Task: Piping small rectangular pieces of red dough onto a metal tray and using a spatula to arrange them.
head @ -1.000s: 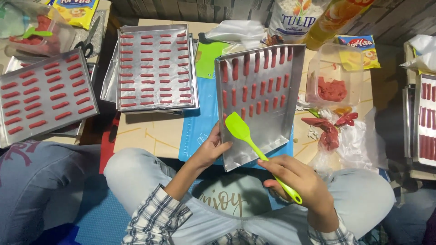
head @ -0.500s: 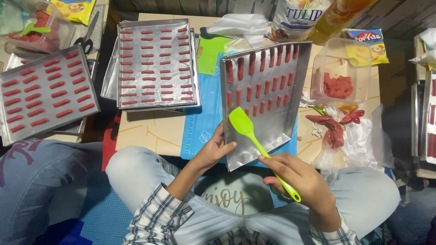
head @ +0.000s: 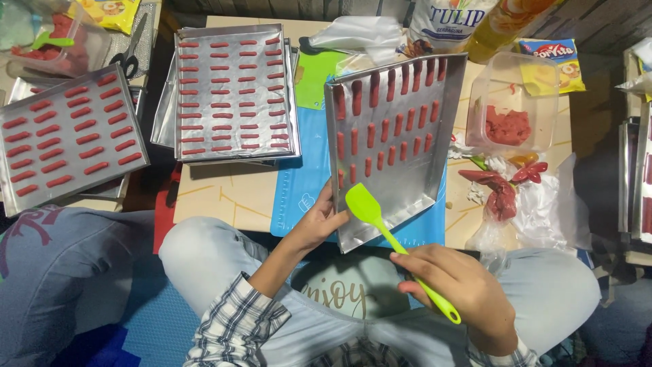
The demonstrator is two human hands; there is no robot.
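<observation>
Right hand (head: 454, 284) closed around the handle of a lime-green spatula (head: 388, 238), blade flat, soft-looking and rounded, lying over the bare lower part of a metal baking tray (head: 407, 197). Left hand (head: 318, 221) clamped on the tray's near-left edge, fingers curled over the rim, thumb on top. Hands set apart, tray corner and spatula between them. Tray shiny, rectangular, shallow-walled, tilted with its far end toward the table's back; upper half lined with rows of short red dough sticks (head: 380, 129), matte and finger-shaped. Beneath the tray, a smooth blue mat (head: 299, 183) on a pale wooden table (head: 224, 194). Further left, two more metal trays, one centred (head: 233, 92) and one at the far left (head: 68, 136), both filled with red sticks. To the right, a clear plastic tub (head: 511, 102) with red dough, and a crumpled piping bag (head: 499, 194) smeared red just beside the tilted tray.
</observation>
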